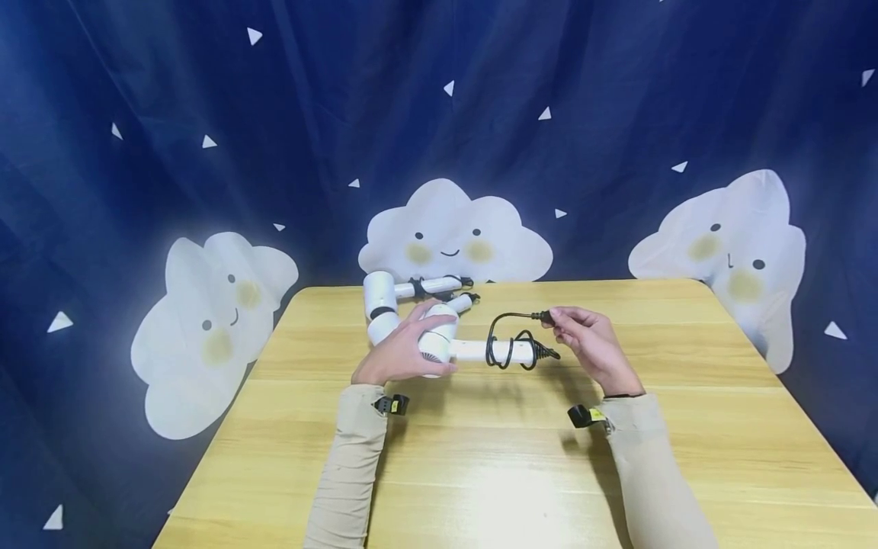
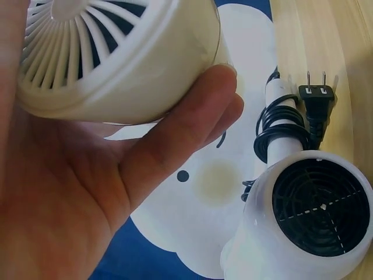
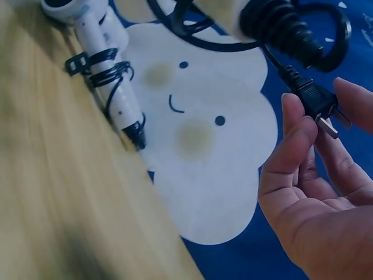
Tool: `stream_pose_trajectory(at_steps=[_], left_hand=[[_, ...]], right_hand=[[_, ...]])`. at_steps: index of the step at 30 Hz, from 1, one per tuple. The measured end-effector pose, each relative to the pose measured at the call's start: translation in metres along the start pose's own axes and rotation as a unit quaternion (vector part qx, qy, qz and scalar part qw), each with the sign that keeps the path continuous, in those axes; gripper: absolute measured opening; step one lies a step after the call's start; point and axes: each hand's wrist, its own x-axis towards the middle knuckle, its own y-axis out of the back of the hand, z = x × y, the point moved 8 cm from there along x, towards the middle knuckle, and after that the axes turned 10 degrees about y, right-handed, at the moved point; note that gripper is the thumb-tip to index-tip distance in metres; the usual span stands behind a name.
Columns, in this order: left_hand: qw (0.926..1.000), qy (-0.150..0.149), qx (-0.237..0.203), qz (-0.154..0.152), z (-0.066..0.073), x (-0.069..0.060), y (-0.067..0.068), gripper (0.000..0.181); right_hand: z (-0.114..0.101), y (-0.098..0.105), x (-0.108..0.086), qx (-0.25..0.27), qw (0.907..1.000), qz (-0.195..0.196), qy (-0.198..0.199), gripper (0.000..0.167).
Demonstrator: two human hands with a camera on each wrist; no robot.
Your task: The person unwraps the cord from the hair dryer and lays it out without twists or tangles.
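Note:
A white hair dryer is held above the table by my left hand, whose thumb and fingers wrap round its head. In the left wrist view the slatted vent of this hair dryer faces the camera. Its handle points right, and its black cord loops loosely round the handle. Between thumb and fingertips, my right hand pinches the black two-pin plug at the cord's end. A stretch of cord arcs from the handle up to that plug.
Behind my left hand, more white hair dryers lie near the table's back edge, partly hidden. One handle has its cord wound round it, with a plug beside it. A blue curtain with cloud faces hangs behind the wooden table.

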Motion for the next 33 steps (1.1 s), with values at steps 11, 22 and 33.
stream_pose_trajectory(at_steps=[11,22,33], left_hand=[[0.9999,0.003,0.005,0.015,-0.007,0.001,0.005,0.084],[0.9998,0.004,-0.002,0.019,-0.01,-0.001,0.009,0.085],[0.9995,0.001,-0.003,0.031,-0.013,-0.001,0.013,0.088]], right_hand=[[-0.025,-0.015,-0.008,-0.004,0.9989,-0.045,0.011,0.015],[-0.029,-0.02,-0.016,0.011,0.9875,-0.157,-0.003,0.023],[-0.021,-0.022,-0.026,-0.027,0.9579,-0.283,-0.043,0.026]])
